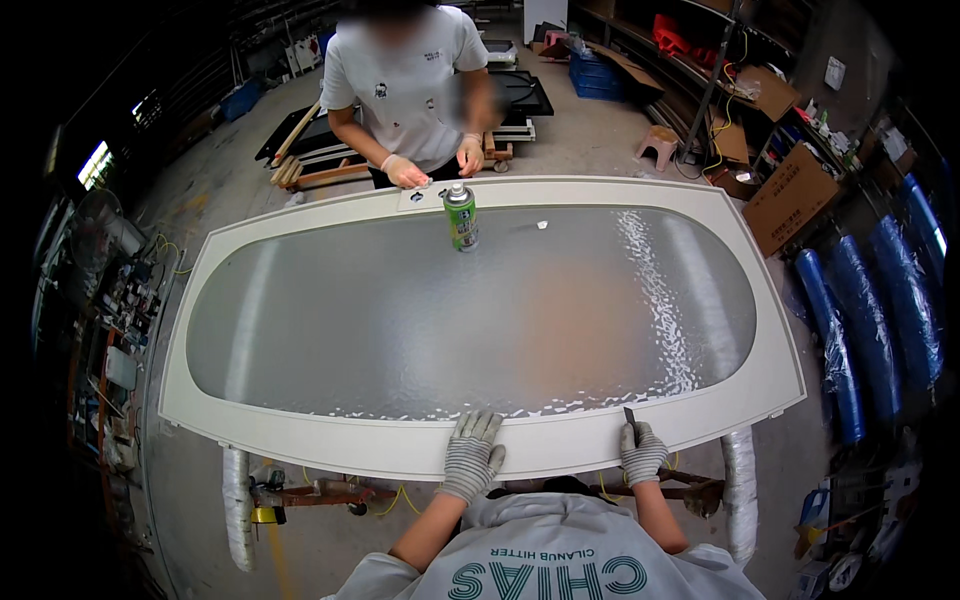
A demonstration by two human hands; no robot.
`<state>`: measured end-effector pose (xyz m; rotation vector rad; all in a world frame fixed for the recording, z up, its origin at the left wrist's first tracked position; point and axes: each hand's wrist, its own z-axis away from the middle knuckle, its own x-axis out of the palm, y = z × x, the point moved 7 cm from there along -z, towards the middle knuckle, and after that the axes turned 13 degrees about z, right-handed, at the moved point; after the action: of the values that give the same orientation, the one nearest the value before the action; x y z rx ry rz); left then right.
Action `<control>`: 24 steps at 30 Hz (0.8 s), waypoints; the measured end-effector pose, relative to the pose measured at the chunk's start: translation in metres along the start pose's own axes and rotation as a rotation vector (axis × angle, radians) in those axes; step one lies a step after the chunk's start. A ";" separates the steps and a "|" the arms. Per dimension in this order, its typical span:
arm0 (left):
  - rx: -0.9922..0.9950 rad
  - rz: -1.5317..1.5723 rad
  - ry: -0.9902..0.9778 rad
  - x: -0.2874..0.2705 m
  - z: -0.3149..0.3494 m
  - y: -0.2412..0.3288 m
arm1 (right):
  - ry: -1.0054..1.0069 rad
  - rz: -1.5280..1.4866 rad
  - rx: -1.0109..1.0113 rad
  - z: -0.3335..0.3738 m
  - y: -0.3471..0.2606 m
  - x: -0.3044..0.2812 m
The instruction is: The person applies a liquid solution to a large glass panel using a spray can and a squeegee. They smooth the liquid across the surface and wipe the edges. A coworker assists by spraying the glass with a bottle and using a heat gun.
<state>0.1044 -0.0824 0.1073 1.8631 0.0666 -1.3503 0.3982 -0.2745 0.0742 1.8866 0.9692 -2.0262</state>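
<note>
A long cream-framed door panel with frosted textured glass (300, 440) lies crosswise through mid-frame. At its lower edge, the gloved left hand (472, 455) rests flat and released; the gloved right hand (642, 452), further right, grasps a small dark blade (629, 415) against the frame.

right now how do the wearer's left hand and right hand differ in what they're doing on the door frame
The left hand lies flat, fingers spread, on the near cream frame and holds nothing. The right hand is curled in a fist around a thin dark blade-like tool, its tip at the seam where frame meets the frosted glass. The left sits near the panel's middle, the right further toward the right end. Both wear grey knit gloves and rest on the same near edge.
</note>
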 end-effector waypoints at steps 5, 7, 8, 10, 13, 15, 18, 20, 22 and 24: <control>-0.274 -0.199 0.172 -0.064 0.061 -0.080 | -0.029 -0.005 -0.010 0.001 -0.020 -0.005; -0.358 -0.274 0.217 -0.086 0.077 -0.114 | -0.001 0.022 -0.015 0.004 -0.022 -0.012; -0.404 -0.294 0.232 -0.094 0.084 -0.128 | 0.025 0.014 -0.030 0.006 -0.025 -0.018; -0.518 -0.258 0.258 -0.101 0.091 -0.152 | 0.054 -0.013 -0.038 0.009 -0.026 -0.019; -0.549 -0.276 0.341 -0.097 0.084 -0.133 | 0.076 0.082 -0.051 0.011 -0.021 -0.017; -0.531 -0.272 0.333 -0.083 0.080 -0.114 | 0.093 -0.054 -0.021 0.013 -0.023 -0.021; -0.450 -0.252 0.336 -0.059 0.070 -0.090 | 0.102 -0.085 -0.050 0.008 -0.021 -0.015; -0.398 -0.223 0.327 -0.047 0.061 -0.072 | 0.103 -0.122 -0.053 0.004 -0.016 -0.012; -0.371 -0.203 0.308 -0.048 0.057 -0.059 | 0.104 -0.144 -0.053 0.001 -0.014 -0.010; -0.376 -0.198 0.339 -0.050 0.061 -0.066 | 0.111 -0.142 -0.054 0.000 -0.015 -0.013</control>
<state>0.0051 -0.0567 0.1043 1.7703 0.6498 -1.0456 0.3918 -0.2670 0.0907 1.9710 1.2054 -1.9666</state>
